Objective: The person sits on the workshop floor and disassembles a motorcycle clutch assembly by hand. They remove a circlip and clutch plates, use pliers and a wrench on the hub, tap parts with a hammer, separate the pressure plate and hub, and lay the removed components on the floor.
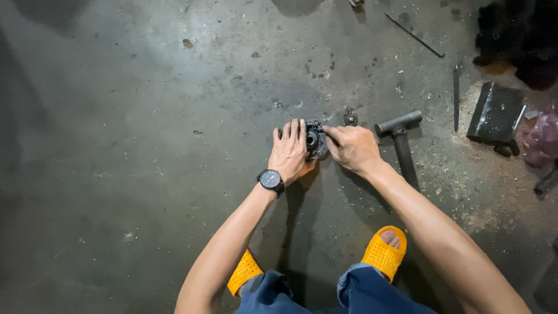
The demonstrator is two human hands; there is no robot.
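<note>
Squatting in orange slippers on the concrete floor. Both hands clamp a small dark metal part between them: left hand cupped over one side, right hand pinching the other. Hammer lies just beyond the right hand.

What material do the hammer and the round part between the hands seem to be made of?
Hammer: likely steel head and handle, dull dark grey with a faint sheen. Round part: probably metal, dark and greasy, with a round opening; both hands partly cover it, so this is uncertain.

bare floor leftward, hammer blocking right
</note>
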